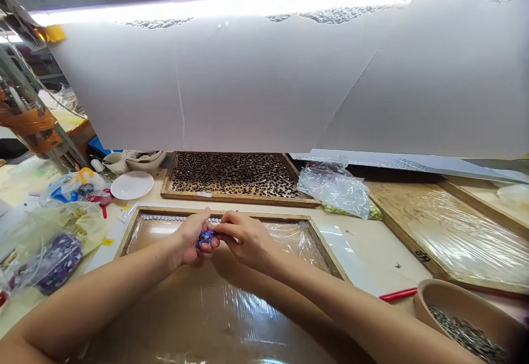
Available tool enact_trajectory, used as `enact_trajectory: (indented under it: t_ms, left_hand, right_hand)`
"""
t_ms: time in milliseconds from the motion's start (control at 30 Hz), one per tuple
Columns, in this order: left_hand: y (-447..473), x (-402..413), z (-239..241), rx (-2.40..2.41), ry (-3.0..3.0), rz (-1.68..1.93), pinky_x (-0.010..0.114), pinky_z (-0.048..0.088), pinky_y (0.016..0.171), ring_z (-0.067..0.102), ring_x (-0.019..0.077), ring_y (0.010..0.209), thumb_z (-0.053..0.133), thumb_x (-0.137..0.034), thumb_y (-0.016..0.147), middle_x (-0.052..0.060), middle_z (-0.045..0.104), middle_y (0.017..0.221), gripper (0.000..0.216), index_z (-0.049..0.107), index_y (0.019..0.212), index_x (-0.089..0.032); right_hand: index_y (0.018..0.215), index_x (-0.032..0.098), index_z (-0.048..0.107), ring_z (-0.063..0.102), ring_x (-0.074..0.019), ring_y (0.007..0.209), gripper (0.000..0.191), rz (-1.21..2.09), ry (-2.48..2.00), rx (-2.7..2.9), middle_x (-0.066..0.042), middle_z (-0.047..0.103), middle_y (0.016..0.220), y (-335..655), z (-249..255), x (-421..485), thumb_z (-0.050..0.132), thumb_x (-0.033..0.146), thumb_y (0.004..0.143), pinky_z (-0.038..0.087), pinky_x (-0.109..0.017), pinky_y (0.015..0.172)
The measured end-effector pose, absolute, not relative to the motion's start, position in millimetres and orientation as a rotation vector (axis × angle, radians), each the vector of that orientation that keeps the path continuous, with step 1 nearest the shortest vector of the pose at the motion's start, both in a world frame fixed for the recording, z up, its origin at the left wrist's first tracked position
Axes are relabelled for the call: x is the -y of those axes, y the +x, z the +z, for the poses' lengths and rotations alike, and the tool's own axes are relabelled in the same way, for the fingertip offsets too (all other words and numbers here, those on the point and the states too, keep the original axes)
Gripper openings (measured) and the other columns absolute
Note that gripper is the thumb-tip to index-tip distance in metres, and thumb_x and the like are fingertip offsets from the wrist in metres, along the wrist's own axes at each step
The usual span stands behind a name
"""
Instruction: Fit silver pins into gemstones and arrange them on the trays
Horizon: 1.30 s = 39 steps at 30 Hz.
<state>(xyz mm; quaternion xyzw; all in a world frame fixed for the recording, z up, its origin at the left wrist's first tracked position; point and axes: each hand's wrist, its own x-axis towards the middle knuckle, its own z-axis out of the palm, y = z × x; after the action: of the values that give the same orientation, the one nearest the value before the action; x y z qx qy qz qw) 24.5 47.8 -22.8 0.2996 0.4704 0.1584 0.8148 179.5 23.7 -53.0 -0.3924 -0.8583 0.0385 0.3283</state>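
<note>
My left hand (190, 238) is cupped, palm up, around a small heap of glittering purple pieces (204, 238). My right hand (246, 238) meets it from the right, thumb and fingertips pinched together at the edge of the heap; whatever lies between those fingertips is too small to make out. Both hands are above a shallow wooden-framed tray (328, 251) covered with clear plastic film. Along the tray's far edge runs a row of small pale pieces (163, 218), partly hidden behind my hands.
Behind stands a second wooden tray (239, 201) scattered with dark bits. A wrapped wooden board (467, 237) lies right, near a bowl (430, 292) of metal pieces and a red pen (399, 294). Plastic bags (86, 221) and a white plate (132, 185) sit left. A white panel (248, 88) hangs low ahead.
</note>
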Motion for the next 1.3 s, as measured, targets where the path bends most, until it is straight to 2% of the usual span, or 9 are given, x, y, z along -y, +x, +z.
enact_trajectory:
  t_ms: [167,300,367,467,567,667,1133,1300]
  left_hand:
    - [23.0,-49.5,-27.5,-0.977,0.584,0.315,0.017,0.009,0.038,0.022,0.0033,0.033,0.019,-0.054,0.088,0.001,0.043,0.045,0.057,0.046,0.059,-0.014]
    - [20.8,-51.2,-34.4,-0.959,0.584,0.334,0.018,0.009,0.039,0.021,0.0032,0.032,0.024,-0.051,0.089,0.0,0.043,0.045,0.052,0.049,0.061,-0.014]
    - [20.1,-51.6,-37.9,-0.966,0.598,0.382,0.018,0.008,0.04,0.021,0.0027,0.033,0.034,-0.049,0.086,-0.002,0.044,0.046,0.044,0.052,0.067,-0.014]
    - [19.7,-51.7,-40.4,-0.991,0.712,0.475,0.019,0.008,0.041,0.023,0.0012,0.035,0.058,-0.042,0.074,-0.006,0.044,0.049,0.029,0.058,0.076,-0.013]
    - [19.6,-51.3,-40.2,-0.991,0.848,0.518,0.021,0.006,0.041,0.022,0.0001,0.036,0.068,-0.036,0.064,-0.007,0.041,0.049,0.026,0.055,0.068,-0.013]
    - [19.2,-50.7,-40.8,-0.993,0.88,0.501,0.023,0.005,0.041,0.019,0.0,0.035,0.069,-0.036,0.062,-0.009,0.037,0.046,0.028,0.05,0.062,-0.015]
    - [16.5,-51.9,-40.3,-0.955,0.829,0.477,0.022,0.004,0.04,0.021,-0.0003,0.034,0.067,-0.031,0.062,-0.008,0.041,0.047,0.022,0.054,0.067,-0.014]
    - [17.8,-50.7,-38.2,-1.02,0.839,0.429,0.021,0.004,0.04,0.021,0.0001,0.034,0.065,-0.029,0.062,-0.008,0.041,0.047,0.022,0.059,0.076,-0.012]
  right_hand:
    - [0.098,0.021,0.068,0.044,-0.013,0.061,0.024,0.028,-1.007,2.271,-0.004,0.055,0.071,175.2,-55.2,-18.2,0.053,0.016,0.08,0.032,-0.024,0.054]
    - [0.095,0.017,0.065,0.048,-0.0142,0.069,0.019,0.171,-0.978,2.17,-0.005,0.058,0.076,175.7,-54.7,-18.3,0.05,0.016,0.083,0.038,-0.025,0.06]
    - [0.087,0.017,0.062,0.051,-0.0139,0.07,0.015,0.253,-1.007,2.115,-0.004,0.059,0.075,179.2,-53.2,-21.3,0.048,0.013,0.083,0.04,-0.025,0.064]
    - [0.078,0.017,0.057,0.052,-0.0129,0.064,0.013,0.287,-1.094,2.05,-0.002,0.059,0.07,184.7,-52.0,-26.8,0.047,0.011,0.083,0.04,-0.024,0.06]
    - [0.08,0.018,0.058,0.055,-0.0132,0.067,0.014,0.321,-1.079,2.048,-0.003,0.061,0.073,186.8,-55.5,-30.5,0.047,0.01,0.083,0.042,-0.023,0.061]
    - [0.081,0.018,0.059,0.057,-0.0134,0.068,0.013,0.374,-1.09,2.057,-0.003,0.063,0.074,186.5,-61.2,-31.5,0.049,0.01,0.083,0.043,-0.023,0.062]
    - [0.076,0.019,0.065,0.057,-0.0126,0.067,0.009,0.679,-1.067,1.917,-0.002,0.064,0.072,187.9,-56.2,-33.0,0.058,0.015,0.079,0.044,-0.023,0.057]
    - [0.074,0.018,0.062,0.056,-0.0127,0.067,0.011,0.509,-1.121,1.945,-0.003,0.061,0.072,197.7,-57.2,-40.5,0.053,0.015,0.08,0.043,-0.024,0.059]
